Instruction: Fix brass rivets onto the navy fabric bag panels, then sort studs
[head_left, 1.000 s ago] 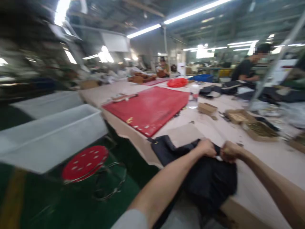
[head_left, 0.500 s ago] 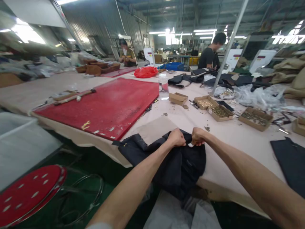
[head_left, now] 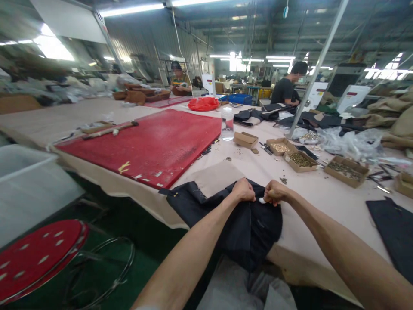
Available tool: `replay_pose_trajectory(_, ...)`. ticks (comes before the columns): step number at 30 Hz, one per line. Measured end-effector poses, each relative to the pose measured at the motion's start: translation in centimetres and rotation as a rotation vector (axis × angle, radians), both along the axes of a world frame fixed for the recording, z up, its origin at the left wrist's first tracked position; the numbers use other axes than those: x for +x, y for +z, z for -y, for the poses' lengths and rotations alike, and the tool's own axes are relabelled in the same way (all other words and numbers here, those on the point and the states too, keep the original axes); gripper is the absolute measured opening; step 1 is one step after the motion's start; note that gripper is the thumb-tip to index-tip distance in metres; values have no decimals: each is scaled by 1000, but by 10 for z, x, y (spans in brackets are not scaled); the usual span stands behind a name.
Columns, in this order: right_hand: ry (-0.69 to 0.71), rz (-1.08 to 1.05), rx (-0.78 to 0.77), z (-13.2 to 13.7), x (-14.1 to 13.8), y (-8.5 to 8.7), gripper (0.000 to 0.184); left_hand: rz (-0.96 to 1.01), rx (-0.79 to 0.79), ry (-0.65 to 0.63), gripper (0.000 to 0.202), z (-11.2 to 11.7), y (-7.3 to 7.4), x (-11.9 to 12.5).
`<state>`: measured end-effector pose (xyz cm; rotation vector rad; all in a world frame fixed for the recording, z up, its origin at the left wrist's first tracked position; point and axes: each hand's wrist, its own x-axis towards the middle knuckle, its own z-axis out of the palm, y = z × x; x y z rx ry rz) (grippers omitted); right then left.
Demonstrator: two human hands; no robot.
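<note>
- The long work table (head_left: pixel 322 202) carries everything, pale cloth over its top.
- A red mat (head_left: pixel 151 146) lies flat to the left of the hands.
- The dark garment (head_left: pixel 254 224) is bunched at the table's near edge and hangs over it.
- The left hand (head_left: pixel 244 190) is a closed fist gripping the garment's top fold.
- The right hand (head_left: pixel 275 193), just beside it, is clenched on the same fold.
- A small white bit (head_left: pixel 262 200) shows between the fists.
</note>
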<state>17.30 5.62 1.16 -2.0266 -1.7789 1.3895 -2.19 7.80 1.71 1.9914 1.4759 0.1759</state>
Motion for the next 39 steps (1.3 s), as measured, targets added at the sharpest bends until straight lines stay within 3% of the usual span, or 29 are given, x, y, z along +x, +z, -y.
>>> replay_pose_trajectory(5,131,137,-194,-29,-8,7,44,44,-112,-75,16,-21,-8,-8)
replay_pose_trajectory(10,315,329,-314,-66,-16,-9,40,151,-247,-146,17,-44,-22,-15)
replay_pose_trajectory(16,207,253,-256,-78,-18,-20,24,169,-152,-135,15,-56,-27,-18)
replay_pose_trajectory(24,-49,93,-174,-59,-15,-34,15,204,-194,-186,13,-72,-42,-19)
replay_pose_trajectory(29,-173,31,142,-16,-7,-44,13,277,-190,-225,16,-69,-44,-18)
replay_pose_trajectory(35,-57,18,854,54,-18,-58,33,377,-146,-222,15,-59,-47,-21)
replay_pose_trajectory(39,-19,43,1021,72,-21,-59,31,418,-83,-178,12,-51,-47,-18)
